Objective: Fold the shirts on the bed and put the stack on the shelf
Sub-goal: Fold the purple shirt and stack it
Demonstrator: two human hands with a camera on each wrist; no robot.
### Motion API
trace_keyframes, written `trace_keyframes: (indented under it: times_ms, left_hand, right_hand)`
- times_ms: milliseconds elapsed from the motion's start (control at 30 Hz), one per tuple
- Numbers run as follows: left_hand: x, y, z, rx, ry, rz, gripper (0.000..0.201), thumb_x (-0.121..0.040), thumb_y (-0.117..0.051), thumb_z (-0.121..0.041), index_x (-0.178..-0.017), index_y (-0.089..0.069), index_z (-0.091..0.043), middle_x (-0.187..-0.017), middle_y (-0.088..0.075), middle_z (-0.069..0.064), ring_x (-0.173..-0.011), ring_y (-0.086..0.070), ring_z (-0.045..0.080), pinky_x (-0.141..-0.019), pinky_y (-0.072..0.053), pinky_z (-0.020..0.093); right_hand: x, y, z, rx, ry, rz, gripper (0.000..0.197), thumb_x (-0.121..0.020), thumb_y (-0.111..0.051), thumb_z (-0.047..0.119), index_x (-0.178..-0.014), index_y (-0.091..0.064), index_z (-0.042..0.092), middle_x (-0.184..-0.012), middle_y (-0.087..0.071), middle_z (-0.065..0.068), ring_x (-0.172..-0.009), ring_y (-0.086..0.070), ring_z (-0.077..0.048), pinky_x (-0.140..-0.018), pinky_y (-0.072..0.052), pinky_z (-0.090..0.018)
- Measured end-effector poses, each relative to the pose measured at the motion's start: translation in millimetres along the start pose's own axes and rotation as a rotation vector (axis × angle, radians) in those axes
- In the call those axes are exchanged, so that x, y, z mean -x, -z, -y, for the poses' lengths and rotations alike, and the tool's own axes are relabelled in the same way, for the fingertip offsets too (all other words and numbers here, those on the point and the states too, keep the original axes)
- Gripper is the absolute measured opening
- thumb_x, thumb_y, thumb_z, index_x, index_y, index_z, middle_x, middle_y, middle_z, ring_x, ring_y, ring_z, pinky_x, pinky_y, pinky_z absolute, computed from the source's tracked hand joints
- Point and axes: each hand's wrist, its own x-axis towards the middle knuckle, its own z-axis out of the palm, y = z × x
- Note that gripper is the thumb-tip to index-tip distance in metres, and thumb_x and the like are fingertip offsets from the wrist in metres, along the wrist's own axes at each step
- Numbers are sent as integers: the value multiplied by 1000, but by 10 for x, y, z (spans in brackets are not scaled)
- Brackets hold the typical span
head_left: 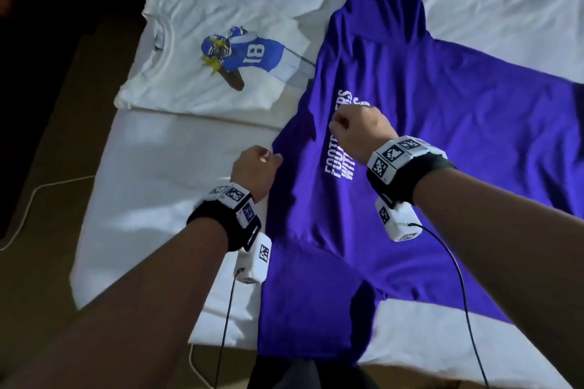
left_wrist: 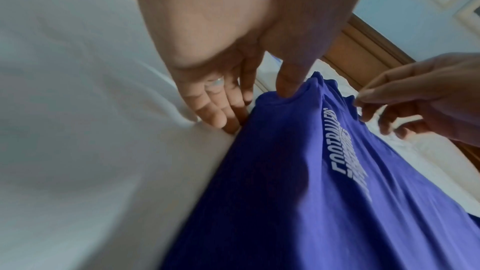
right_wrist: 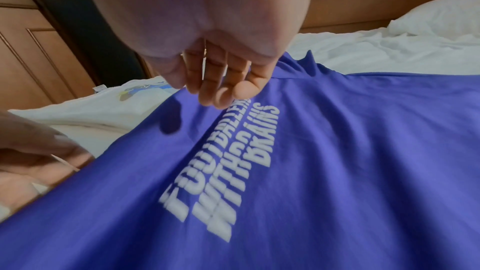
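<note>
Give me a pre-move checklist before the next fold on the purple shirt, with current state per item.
1. Left hand pinches the purple shirt at its edge: ok.
2. Right hand grip on the fabric near the print: cannot tell, its fingertips sit at the cloth.
3. Purple shirt flat on the bed sheet: not ok, it is bunched and creased.
4. White shirt folded and lying to the side: ok.
5. Purple shirt off the white shirt: not ok, its edge overlaps the print.
6. Shelf for the stack: cannot tell, not in view.

"FOOTBALLERS WITH BRAINS" on purple shirt [right_wrist: 337, 151]; "18" on white shirt [head_left: 177, 85].
</note>
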Motion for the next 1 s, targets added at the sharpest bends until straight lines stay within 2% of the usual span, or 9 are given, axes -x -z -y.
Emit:
trace_keyframes:
  times_ms: [167,300,400,500,633,733,833,933,1000]
  left_hand:
    - [-355,-134,-119,43,-29,-33,20,-93,-64,-30,-82,-59,-14,-76,-60,0,-91,-63,31,-75,-41,28]
    - [-401,-227,-120,37,-54,-53,22,-89,-70,-29,-106,-70,-15,-102,-73,4,-99,-67,25,-85,-50,30]
    - [-362,-276,-76,-23,-215,-77,16,-89,-68,-19,-100,-68,-7,-97,-69,10,-92,-63,30,-80,-42,26]
    - [-350,-240,-77,29,-279,-139,15,-90,-66,-16,-98,-65,-4,-95,-63,11,-89,-58,30,-81,-39,25]
    - [-372,-137,-57,147,-248,-142,9,-92,-61,-21,-88,-55,-16,-82,-67,4,-82,-59,32,-78,-49,40]
    - [-346,-88,-10,139,-302,-157,17,-93,-60,-25,-82,-48,-22,-69,-61,-1,-71,-58,32,-69,-50,43]
    - [-294,-51,30,188,-344,-221,15,-89,-58,-32,-87,-56,-18,-65,-61,-3,-64,-58,25,-66,-50,41]
    - [-255,-51,133,233,-282,-274,17,-88,-60,-35,-89,-58,-18,-64,-62,-2,-62,-59,20,-65,-50,39]
    - [-245,-89,231,197,-214,-227,17,-89,-64,-34,-86,-55,-20,-58,-59,-3,-59,-57,20,-64,-51,40]
  right_hand:
    - [-747,21,118,77,131,-75,20,-95,-49,26,-97,-66,16,-98,-62,-1,-89,-59,-27,-77,-51,-39]
    - [-1106,-11,192,169,192,-46,22,-96,-50,22,-112,-65,20,-106,-59,0,-100,-58,-27,-78,-50,-37]
    - [-1234,20,280,487,216,103,34,-86,-56,23,-120,-59,25,-112,-57,-3,-109,-56,-30,-78,-46,-40]
    - [-1339,105,398,729,217,237,32,-82,-60,29,-114,-56,23,-105,-62,-3,-97,-62,-31,-70,-41,-36]
    - [-1404,190,509,827,249,308,20,-83,-58,21,-102,-65,20,-92,-64,-5,-86,-66,-31,-66,-44,-34]
    - [-1473,249,569,759,244,314,16,-85,-56,18,-97,-66,20,-92,-63,-8,-89,-65,-33,-67,-44,-33]
    - [-1556,319,590,447,235,243,8,-89,-55,20,-89,-60,26,-97,-66,-5,-91,-62,-30,-72,-44,-31]
    - [-1575,348,554,63,188,86,4,-91,-62,19,-91,-64,15,-77,-59,3,-75,-52,-17,-69,-36,-25]
    - [-1568,291,482,64,237,-1,7,-88,-61,15,-89,-66,10,-80,-59,1,-79,-54,-21,-72,-35,-23]
